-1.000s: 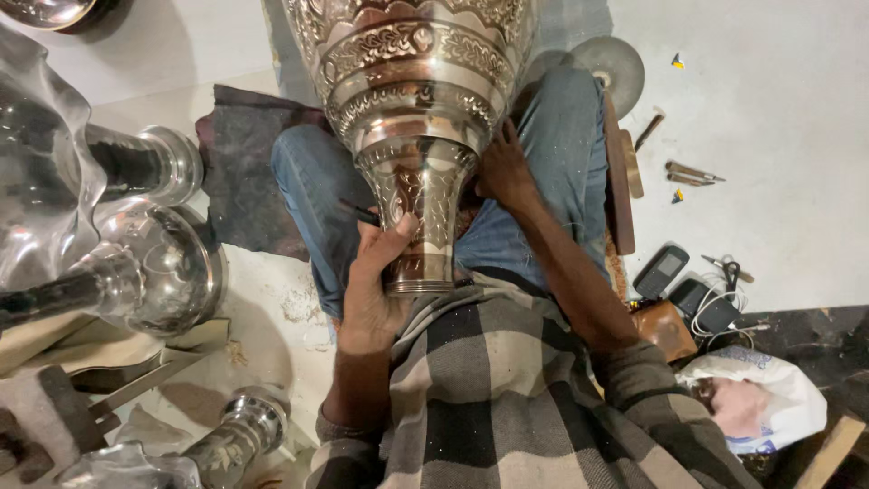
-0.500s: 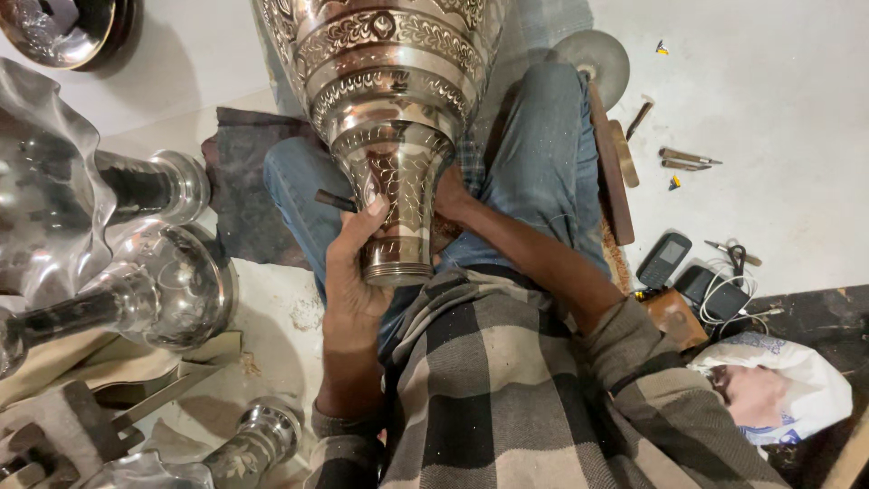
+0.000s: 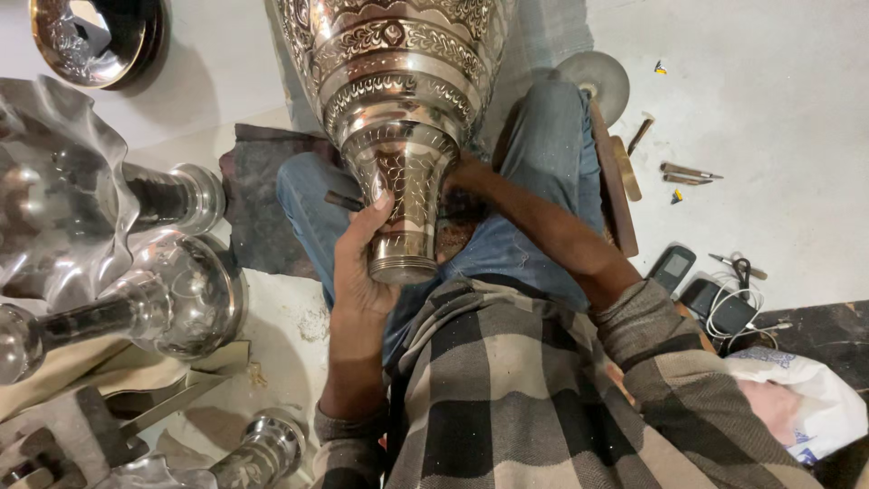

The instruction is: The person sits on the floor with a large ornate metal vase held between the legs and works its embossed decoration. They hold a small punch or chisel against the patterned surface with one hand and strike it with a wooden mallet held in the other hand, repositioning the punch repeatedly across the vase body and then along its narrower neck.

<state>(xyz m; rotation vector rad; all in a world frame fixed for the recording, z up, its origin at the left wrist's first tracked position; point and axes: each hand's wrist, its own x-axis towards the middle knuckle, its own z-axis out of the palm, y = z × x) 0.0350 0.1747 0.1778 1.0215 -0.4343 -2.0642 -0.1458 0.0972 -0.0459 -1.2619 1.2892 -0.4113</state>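
Large engraved metal vase (image 3: 398, 100) lying tilted across the lap, narrow foot end toward the camera.

Left hand (image 3: 362, 263) cupped around the vase's flared foot, fingers (image 3: 380, 210) wrapped on the left side of it, thumb side under the ringed rim. Right hand (image 3: 466, 177) tucked against the far right side of the foot, mostly hidden behind the metal; whether its fingers are closed cannot be told. Blue-jeaned knees (image 3: 552, 154) beneath the vase, dark cloth (image 3: 253, 208) on the floor beside the left leg. Polished silver stands (image 3: 172, 290) at left, round dish (image 3: 90, 36) upper left. Small chisels (image 3: 688, 172), a round disc (image 3: 593, 77) and two phones (image 3: 688, 281) on the floor at right.
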